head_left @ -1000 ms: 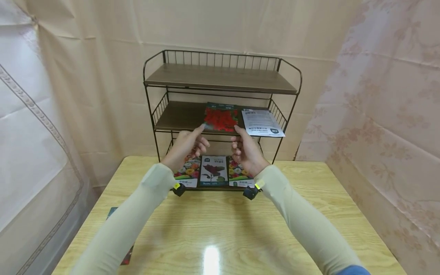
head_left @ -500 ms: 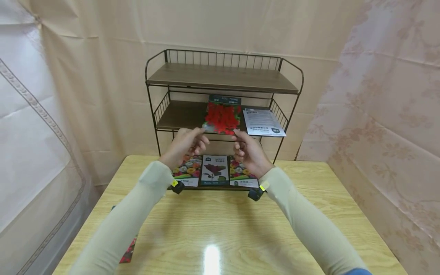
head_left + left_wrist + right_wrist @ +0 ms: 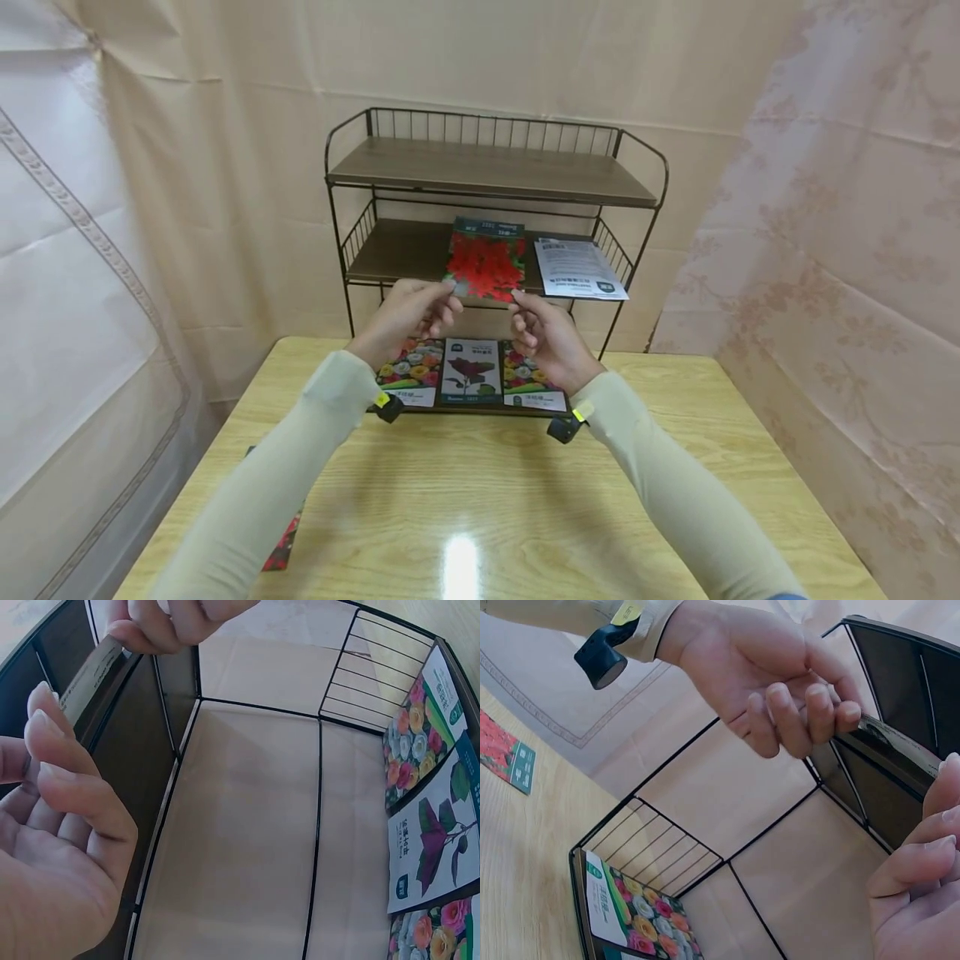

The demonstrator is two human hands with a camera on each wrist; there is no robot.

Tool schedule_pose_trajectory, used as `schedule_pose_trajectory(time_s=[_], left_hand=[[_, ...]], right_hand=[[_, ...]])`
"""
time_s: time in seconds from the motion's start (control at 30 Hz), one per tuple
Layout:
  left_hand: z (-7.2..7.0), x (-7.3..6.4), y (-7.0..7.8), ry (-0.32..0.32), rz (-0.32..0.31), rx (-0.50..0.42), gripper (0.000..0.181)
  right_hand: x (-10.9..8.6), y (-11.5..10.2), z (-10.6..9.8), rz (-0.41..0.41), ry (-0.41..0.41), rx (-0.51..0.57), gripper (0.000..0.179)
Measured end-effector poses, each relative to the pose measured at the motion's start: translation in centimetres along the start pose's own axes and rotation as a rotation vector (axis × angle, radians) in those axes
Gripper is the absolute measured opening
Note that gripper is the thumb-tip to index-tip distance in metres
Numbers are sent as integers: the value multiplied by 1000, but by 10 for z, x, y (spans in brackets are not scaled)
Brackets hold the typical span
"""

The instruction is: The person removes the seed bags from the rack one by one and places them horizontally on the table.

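Observation:
A seed packet with red flowers (image 3: 486, 260) lies at the middle of the shelf rack's middle level, its near edge projecting past the shelf front. My left hand (image 3: 408, 318) pinches its near left corner between thumb and fingers. At the near right corner my right hand (image 3: 551, 337) pinches it the same way, other fingers loosely curled. Seen edge-on in the left wrist view, the packet (image 3: 91, 681) runs between both hands' fingertips. To its right on the same level, a white seed packet (image 3: 577, 268) lies with its printed text side up, also overhanging the front.
A dark wood-and-wire shelf rack (image 3: 491, 171) stands at the back of the wooden table (image 3: 450, 475). Its bottom level bears two mixed-flower packets (image 3: 411, 371) around a dark-leaved plant packet (image 3: 471, 372). Another red-flower packet (image 3: 283, 546) lies partly under the left forearm.
The red-flower packet's far end rose, then came down, and its near edge has come slightly forward. My right thumb and fingers have closed on its corner.

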State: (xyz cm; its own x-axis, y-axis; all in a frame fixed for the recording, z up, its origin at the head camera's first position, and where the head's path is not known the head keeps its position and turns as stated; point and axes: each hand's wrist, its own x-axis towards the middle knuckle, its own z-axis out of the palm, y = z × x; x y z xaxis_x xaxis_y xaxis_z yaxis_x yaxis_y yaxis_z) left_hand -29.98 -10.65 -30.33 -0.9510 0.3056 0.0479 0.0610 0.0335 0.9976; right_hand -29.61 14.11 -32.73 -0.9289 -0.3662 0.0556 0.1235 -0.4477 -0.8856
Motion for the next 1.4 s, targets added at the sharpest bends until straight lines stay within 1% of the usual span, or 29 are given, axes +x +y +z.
schedule_pose_trajectory(time_s=[0.17, 0.3, 0.4, 0.57, 0.73, 0.87, 1.07, 1.2, 1.4], left_hand=[[0, 0, -1, -9, 13, -1, 44], [1, -1, -1, 1, 27, -2, 47], [3, -2, -1, 8, 43, -1, 45], [3, -7, -3, 4, 71, 10, 43], [0, -12, -6, 5, 99, 33, 43], [-3, -16, -7, -6, 110, 58, 46], [-8, -24, -8, -30, 121, 103, 42], [-11, -28, -10, -44, 138, 128, 45], [-17, -34, -11, -55, 135, 131, 46]], right_hand=[[-1, 2, -3, -3, 0, -51, 30], [-1, 2, -4, -24, -18, -82, 31], [-1, 1, -4, -47, -29, -126, 31], [-3, 1, -4, -77, -30, -199, 31], [-5, 3, 0, -74, -18, -253, 31], [-9, 4, 2, -74, -17, -291, 31], [-12, 7, 5, -83, -25, -310, 32], [-13, 10, 4, -87, -49, -308, 32], [-16, 13, 8, -89, -73, -323, 32]])
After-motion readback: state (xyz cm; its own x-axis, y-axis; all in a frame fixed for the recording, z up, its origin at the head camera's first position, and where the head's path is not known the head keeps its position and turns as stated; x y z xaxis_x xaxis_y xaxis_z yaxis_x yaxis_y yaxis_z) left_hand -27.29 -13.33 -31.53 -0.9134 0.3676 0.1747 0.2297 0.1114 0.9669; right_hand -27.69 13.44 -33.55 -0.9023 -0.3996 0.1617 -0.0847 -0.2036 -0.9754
